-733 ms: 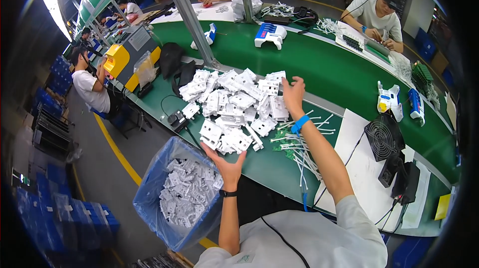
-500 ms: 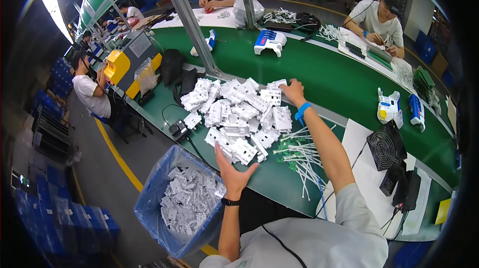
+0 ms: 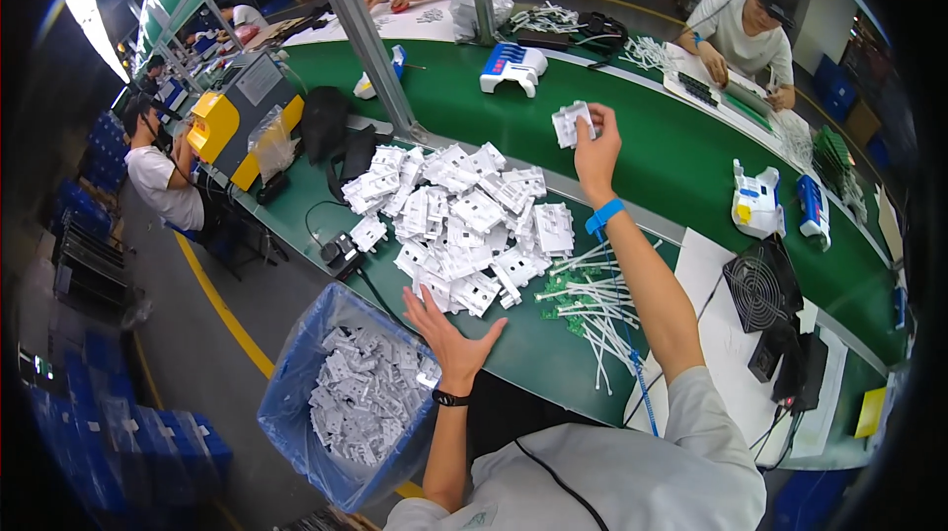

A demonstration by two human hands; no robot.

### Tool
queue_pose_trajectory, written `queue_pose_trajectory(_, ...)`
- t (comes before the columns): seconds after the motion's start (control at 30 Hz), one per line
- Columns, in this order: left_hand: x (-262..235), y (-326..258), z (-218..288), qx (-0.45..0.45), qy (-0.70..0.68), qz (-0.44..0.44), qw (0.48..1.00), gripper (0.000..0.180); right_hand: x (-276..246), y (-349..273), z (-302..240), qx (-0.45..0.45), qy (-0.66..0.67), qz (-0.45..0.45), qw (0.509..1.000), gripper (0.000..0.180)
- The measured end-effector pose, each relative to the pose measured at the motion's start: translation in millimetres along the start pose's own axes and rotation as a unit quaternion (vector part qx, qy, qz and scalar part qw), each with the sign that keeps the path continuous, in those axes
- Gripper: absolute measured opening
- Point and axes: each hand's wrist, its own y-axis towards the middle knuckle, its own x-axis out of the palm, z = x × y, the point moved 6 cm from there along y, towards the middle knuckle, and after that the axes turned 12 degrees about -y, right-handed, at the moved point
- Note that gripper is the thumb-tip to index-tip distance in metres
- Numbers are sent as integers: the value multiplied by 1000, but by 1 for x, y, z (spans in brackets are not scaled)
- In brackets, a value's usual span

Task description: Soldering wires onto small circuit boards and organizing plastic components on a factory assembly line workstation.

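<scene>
A heap of white moulded plastic parts (image 3: 464, 220) lies on the green bench before me. My right hand (image 3: 598, 151), with a blue strap at the wrist, is raised beyond the heap's far right side. Between its fingers and thumb is one white plastic part (image 3: 572, 124), held clear of the rest. My left hand (image 3: 450, 338), wearing a dark band, hovers at the near edge of the heap, fingers spread and nothing in it. To the left of that hand stands a blue bin (image 3: 286, 403) lined with clear plastic and filled with more white parts.
White cables with green boards (image 3: 592, 309) lie right of the heap. Further right is a black fan (image 3: 760, 284) beside dark adapters. A metal post (image 3: 367, 37) rises behind the heap. White-and-blue housings (image 3: 513, 69) sit on the green belt (image 3: 632, 136). Co-workers sit across and to the left.
My right hand has lifted a white plastic part off the far right of the heap. My left hand has stayed near the heap's front, its fingers spreading wider.
</scene>
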Motion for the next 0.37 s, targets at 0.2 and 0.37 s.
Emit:
queue_pose_trajectory(0.2, -2, -31, 10, 43, -79, 64, 994, 118, -79, -10, -104, -145, -21, -36, 989, 17)
queue_pose_trajectory(0.37, 4, -47, 71, 214, -150, 21, 965, 100, -154, -48, -154, -196, -67, -48, 977, 21)
